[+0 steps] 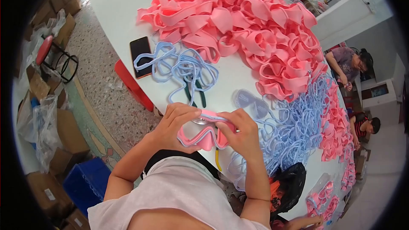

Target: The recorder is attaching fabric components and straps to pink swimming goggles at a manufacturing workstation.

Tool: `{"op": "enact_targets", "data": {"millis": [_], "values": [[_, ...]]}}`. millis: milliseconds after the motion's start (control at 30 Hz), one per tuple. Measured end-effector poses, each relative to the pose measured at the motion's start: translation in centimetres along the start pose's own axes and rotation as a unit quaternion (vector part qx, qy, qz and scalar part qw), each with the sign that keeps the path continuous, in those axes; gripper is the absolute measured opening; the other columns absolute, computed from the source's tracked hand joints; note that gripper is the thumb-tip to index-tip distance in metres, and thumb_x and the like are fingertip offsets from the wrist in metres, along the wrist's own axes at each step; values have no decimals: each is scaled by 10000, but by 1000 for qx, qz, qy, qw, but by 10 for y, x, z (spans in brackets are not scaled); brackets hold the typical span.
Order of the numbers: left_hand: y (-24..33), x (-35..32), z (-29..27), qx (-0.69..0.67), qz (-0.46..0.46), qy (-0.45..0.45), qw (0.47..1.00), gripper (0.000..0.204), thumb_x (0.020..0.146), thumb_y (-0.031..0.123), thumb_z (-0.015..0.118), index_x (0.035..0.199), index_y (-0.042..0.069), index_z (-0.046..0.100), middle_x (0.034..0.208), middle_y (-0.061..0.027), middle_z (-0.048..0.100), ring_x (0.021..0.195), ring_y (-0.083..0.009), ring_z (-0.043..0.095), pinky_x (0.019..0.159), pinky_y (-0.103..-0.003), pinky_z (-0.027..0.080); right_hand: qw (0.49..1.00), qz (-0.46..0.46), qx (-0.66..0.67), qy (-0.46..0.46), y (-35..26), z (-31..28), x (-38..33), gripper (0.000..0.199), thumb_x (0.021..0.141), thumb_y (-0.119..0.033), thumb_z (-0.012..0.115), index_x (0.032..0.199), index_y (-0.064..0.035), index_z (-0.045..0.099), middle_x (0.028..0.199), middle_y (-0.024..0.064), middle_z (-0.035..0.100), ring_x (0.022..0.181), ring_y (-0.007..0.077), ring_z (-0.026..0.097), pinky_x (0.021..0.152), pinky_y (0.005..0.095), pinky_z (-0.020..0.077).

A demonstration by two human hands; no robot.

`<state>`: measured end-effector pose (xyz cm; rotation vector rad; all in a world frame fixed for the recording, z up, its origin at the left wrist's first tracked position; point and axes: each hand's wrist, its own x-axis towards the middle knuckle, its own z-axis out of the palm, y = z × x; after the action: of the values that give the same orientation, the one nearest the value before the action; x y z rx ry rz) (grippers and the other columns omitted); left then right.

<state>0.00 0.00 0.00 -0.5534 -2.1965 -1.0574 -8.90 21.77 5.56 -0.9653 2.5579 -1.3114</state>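
Note:
Between my two hands is a pink goggle skirt (206,144) with a light blue rim along its edge, held over the table's near edge. My left hand (172,121) grips its left side and top edge. On the other side my right hand (243,134) pinches the upper right rim between thumb and fingers. Just beyond lie several loose light blue goggle frames (164,70), partly over pliers with dark green handles (203,98). Right of these is a clear goggle lens (250,102). A yellow handle (218,160) shows below my right hand.
A large heap of pink goggle skirts (238,21) covers the far table, with a tangle of blue frames (294,123) at right. A phone (139,53) lies left, above a red stool (132,86). A black bag (294,187) hangs near my right arm. Other people (350,64) sit along the right.

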Motion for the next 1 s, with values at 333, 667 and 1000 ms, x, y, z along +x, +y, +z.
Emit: {"op": "enact_targets", "data": {"millis": [333, 667, 1000], "values": [[-8, -13, 7, -56, -72, 18, 996, 865, 589, 330, 850, 1298, 53, 440, 1175, -128, 573, 1092, -289, 525, 959, -420, 356, 945, -40, -321, 55, 94, -55, 31, 367, 770, -176, 739, 1091, -18, 654, 1097, 122, 634, 1021, 305, 581, 883, 397, 469], [-13, -22, 12, -129, -152, 79, 977, 854, 618, 327, 831, 1299, 43, 401, 1205, -140, 571, 1128, -292, 498, 1014, -417, 338, 902, -3, -431, -38, 128, -57, 42, 295, 727, -149, 753, 982, -37, 654, 997, 118, 641, 996, 290, 585, 867, 412, 462], [-8, -7, 14, -40, -126, 61, 989, 965, 525, 371, 898, 1317, 73, 433, 1241, -102, 562, 1138, -290, 496, 1007, -408, 346, 925, -251, -285, 10, -15, -28, 27, 343, 747, -19, 623, 1087, 21, 634, 975, 123, 652, 831, 277, 624, 707, 379, 517]]}}
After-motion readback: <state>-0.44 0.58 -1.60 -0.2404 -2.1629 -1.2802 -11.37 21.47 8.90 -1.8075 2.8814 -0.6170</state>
